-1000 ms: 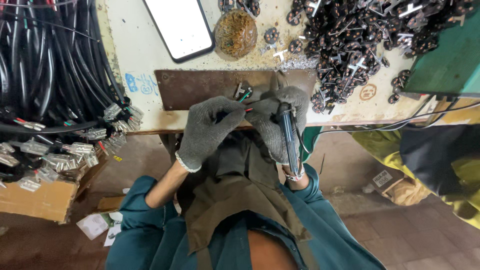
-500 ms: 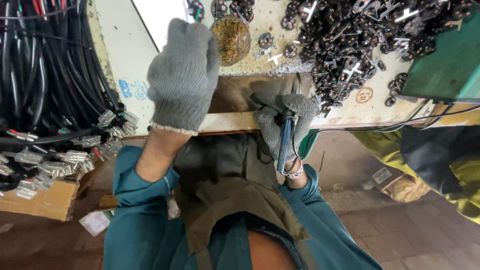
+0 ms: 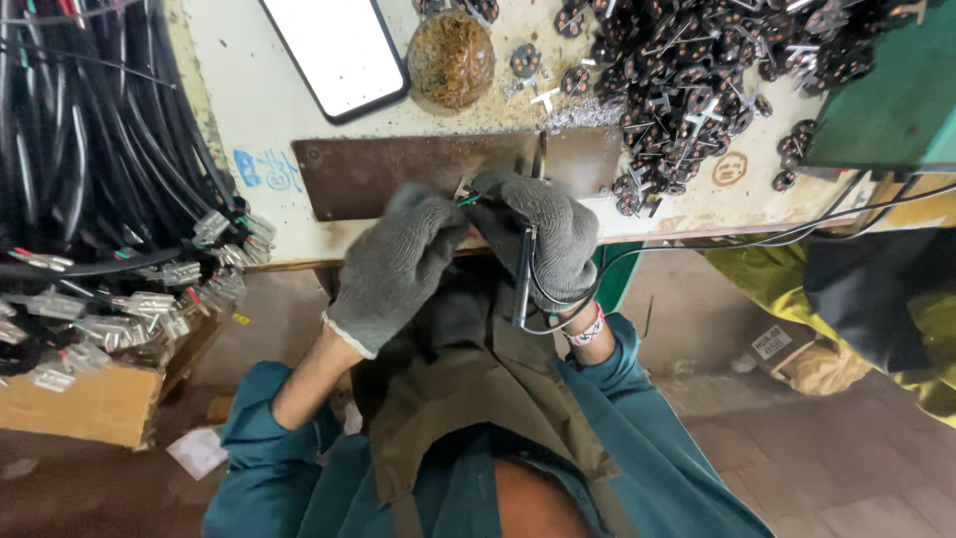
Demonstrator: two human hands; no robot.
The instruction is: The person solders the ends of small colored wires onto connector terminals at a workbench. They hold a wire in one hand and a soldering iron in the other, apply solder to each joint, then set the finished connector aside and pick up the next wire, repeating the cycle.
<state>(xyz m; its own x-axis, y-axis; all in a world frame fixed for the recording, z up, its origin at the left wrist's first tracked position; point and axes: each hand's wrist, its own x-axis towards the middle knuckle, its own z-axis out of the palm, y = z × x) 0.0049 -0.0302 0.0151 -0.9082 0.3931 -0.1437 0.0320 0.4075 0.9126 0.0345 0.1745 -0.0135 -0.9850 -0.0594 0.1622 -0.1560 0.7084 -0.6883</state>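
At the desk (image 3: 249, 110) edge, left hand (image 3: 398, 264) pinches thin wires (image 3: 470, 199), right hand (image 3: 543, 234) fingers grip a slim tool (image 3: 524, 274); the black parts pile (image 3: 697, 70) waits.

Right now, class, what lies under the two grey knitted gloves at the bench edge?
Under the left hand and right hand lies a rusty brown metal plate. Thin green and red wire ends peek out between the grips; a black cable hangs below. What the wires join is covered.
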